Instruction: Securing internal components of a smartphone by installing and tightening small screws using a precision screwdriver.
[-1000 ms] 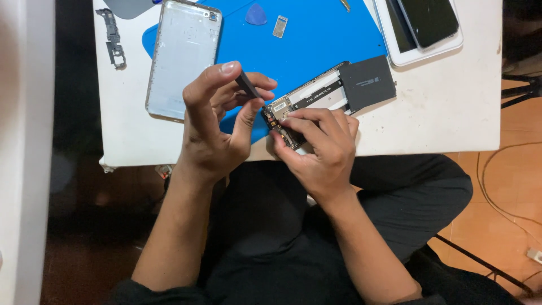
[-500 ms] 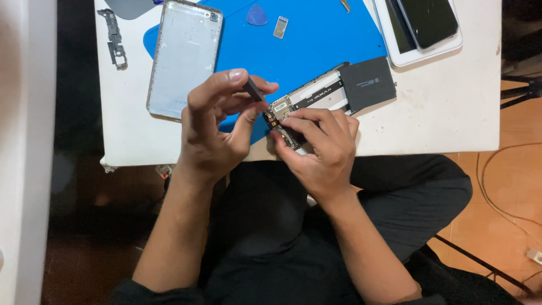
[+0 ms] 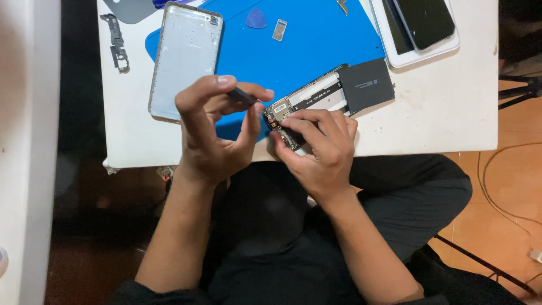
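An opened phone body (image 3: 327, 93) with its black battery (image 3: 366, 85) and exposed circuit board lies slanted on the blue mat (image 3: 316, 39) near the table's front edge. My right hand (image 3: 316, 149) presses down on the phone's near end, fingers over the board. My left hand (image 3: 217, 133) pinches a slim dark tool (image 3: 241, 96) between thumb and fingers, its tip at the board's corner by my right fingertips.
A silver phone back cover (image 3: 185, 59) lies left on the mat. A blue pick (image 3: 256, 20), a small metal plate (image 3: 279, 29) and a dark bracket (image 3: 116, 42) lie around it. A white tray (image 3: 446, 48) with a dark phone stands at back right of the white table (image 3: 446, 121).
My left hand has shifted the tool slightly, its fingers re-gripping while the tip stays at the board. My right hand holds the phone in the same place.
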